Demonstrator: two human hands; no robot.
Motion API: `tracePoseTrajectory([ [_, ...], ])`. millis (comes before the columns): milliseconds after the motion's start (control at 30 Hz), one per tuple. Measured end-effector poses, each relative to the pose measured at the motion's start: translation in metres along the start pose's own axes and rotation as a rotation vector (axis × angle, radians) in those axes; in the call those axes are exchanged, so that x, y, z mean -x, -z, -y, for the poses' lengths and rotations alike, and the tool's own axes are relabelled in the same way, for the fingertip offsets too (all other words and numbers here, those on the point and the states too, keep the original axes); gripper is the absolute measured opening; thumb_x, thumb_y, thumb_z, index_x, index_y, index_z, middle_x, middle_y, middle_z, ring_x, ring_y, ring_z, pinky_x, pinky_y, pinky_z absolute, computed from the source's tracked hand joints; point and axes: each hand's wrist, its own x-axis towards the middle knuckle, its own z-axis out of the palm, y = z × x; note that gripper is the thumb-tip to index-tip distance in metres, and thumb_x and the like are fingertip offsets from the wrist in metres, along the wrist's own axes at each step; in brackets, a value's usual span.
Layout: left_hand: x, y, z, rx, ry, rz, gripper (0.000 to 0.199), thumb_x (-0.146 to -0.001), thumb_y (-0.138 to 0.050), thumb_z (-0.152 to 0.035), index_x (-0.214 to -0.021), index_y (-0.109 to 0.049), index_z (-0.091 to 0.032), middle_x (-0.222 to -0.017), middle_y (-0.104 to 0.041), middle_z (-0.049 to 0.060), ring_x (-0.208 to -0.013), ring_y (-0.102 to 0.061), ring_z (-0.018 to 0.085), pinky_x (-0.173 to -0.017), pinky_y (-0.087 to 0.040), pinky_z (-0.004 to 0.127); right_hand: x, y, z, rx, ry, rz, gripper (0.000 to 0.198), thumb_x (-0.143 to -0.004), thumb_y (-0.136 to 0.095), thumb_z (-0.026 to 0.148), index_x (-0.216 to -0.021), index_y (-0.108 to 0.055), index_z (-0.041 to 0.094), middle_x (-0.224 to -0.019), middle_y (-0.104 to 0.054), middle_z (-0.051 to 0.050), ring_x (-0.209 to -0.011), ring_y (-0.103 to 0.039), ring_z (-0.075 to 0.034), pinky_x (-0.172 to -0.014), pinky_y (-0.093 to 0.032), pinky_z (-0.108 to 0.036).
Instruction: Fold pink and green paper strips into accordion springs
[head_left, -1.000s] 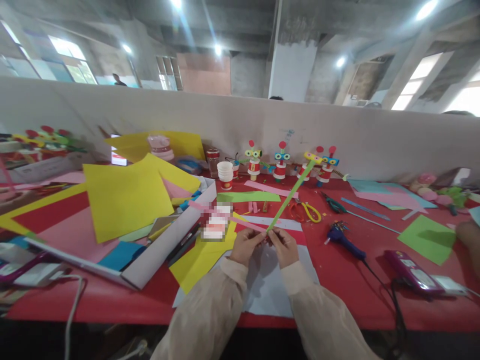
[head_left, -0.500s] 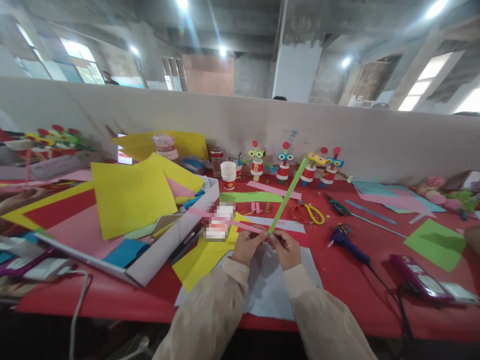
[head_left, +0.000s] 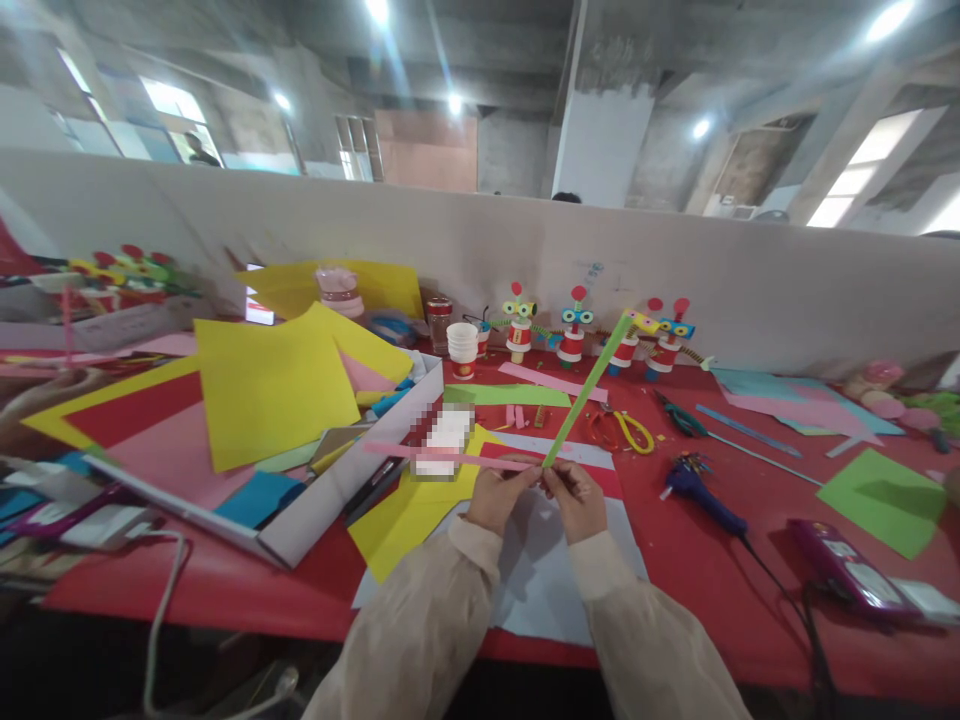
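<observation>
Red tabletop (head_left: pixel 716 595) takes up most of my working view, a pale partition (head_left: pixel 322 215) along its far side. On the left sits a white box (head_left: pixel 360 465), a large yellow sheet (head_left: pixel 277 395) lying over its contents. Nearest me, a pale sheet (head_left: pixel 536 575) lies under the hands.

Left hand (head_left: pixel 499 497): fingers clamped on the right end of a pink strip (head_left: pixel 484 462), which runs out leftward, roughly level. Right hand (head_left: pixel 581 500): thumb and finger pinched on the lower end of a green strip (head_left: pixel 589 390), which leans up and to the right. The hands are almost touching.

Smaller kit: blue glue gun (head_left: pixel 705 500) to the right, well apart from the hands; cup figures (head_left: pixel 519 335) by the partition, some with pleated arms.

Smallest, and what matters: the strips' near ends meet between my fingertips. Glued, or merely held? Cannot tell; the fingers cover it.

My read: the step in hand is setting the two strips at a corner, with no pleats showing in either. I judge the next move calls for one hand pinching that corner while the other creases one strip flat across the other. Light pressure; thin paper could skew.
</observation>
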Motion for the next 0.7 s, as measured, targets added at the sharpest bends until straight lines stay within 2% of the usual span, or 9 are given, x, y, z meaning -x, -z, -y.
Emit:
tracePoseTrajectory([
  [200, 0.002, -0.0006, 0.0029, -0.11, -0.009, 0.05, 0.019, -0.064, -0.068, -0.034, -0.065, -0.065, -0.015, -0.057, -0.061, 0.002, -0.055, -0.054, 0.014, -0.056, -0.041, 0.027, 0.0025, 0.0023, 0.0021, -0.002, -0.021, -0.04, 0.019, -0.068, -0.066, 0.037, -0.067, -0.063, 0.018, -0.05, -0.056, 0.002, -0.047, -0.047, -0.012, -0.047, -0.038, -0.024],
  [367, 0.0045, -0.0001, -0.0008, -0.33, -0.153, 0.12, 0.026, -0.074, -0.057, -0.035, -0.054, -0.056, -0.018, -0.053, -0.054, 0.001, -0.052, -0.047, 0.013, -0.053, -0.034, 0.026, 0.0033, 0.0004, -0.0017, -0.063, -0.05, -0.006, 0.023, -0.068, -0.065, 0.041, -0.069, -0.063, 0.018, -0.049, -0.055, 0.003, -0.045, -0.046, -0.011, -0.046, -0.038, -0.025],
  [500, 0.0049, 0.0004, -0.0033, -0.258, -0.097, 0.079, 0.027, -0.073, -0.059, -0.037, -0.053, -0.055, -0.019, -0.051, -0.051, -0.001, -0.052, -0.044, 0.013, -0.053, -0.033, 0.026, 0.0004, 0.0004, -0.0065, -0.103, -0.082, 0.003, 0.03, -0.067, -0.065, 0.047, -0.07, -0.063, 0.017, -0.049, -0.055, 0.002, -0.043, -0.046, -0.011, -0.043, -0.038, -0.024],
  [700, 0.0007, 0.0009, -0.0002, -0.097, 0.029, 0.048, 0.034, -0.071, -0.059, -0.044, -0.053, -0.051, -0.017, -0.049, -0.048, -0.003, -0.049, -0.042, 0.01, -0.05, -0.034, 0.024, -0.0005, 0.0024, -0.0022, -0.121, -0.115, -0.078, 0.037, -0.07, -0.059, 0.055, -0.069, -0.057, 0.018, -0.049, -0.052, 0.004, -0.036, -0.041, -0.007, -0.035, -0.029, -0.02],
])
